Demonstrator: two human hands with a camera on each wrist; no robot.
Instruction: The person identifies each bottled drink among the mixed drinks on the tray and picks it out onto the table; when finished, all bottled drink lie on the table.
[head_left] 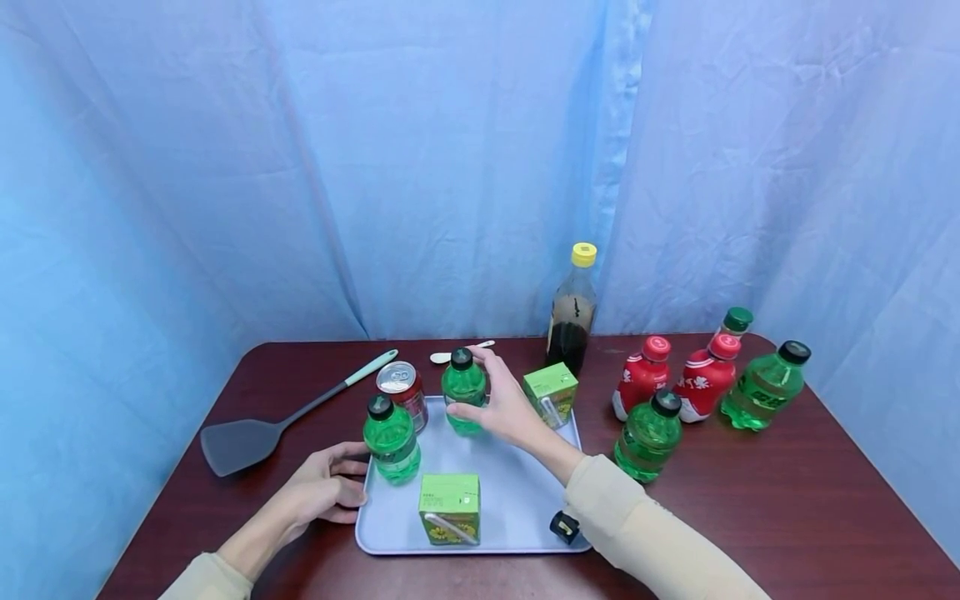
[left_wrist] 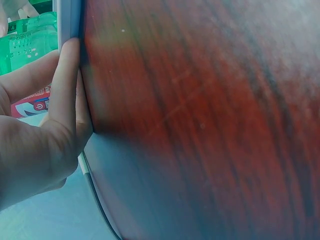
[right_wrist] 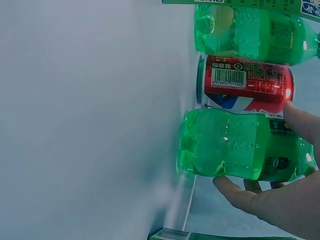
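My right hand (head_left: 506, 404) holds a small green soda bottle (right_wrist: 225, 145) with a black cap, thumb on one side and fingers on the other. The bottle stands upright at the tray's far side. My left hand (head_left: 318, 487) touches the left rim of the white tray (head_left: 517, 500), its fingers (left_wrist: 65, 95) against the outer side. Close by on the tray is another green bottle (head_left: 392, 446). A red soda can (right_wrist: 245, 82) stands between the two bottles. Green juice boxes with straws stand at the tray's front (head_left: 450, 510) and far right (head_left: 551, 396).
A black item (head_left: 565, 527) lies in the tray's front right corner. Left is a grey spatula (head_left: 243, 442); behind, a white spoon (head_left: 441, 358) and a dark sauce bottle (head_left: 572, 321). Two red bottles (head_left: 643, 379) and more green bottles (head_left: 648, 437) stand right.
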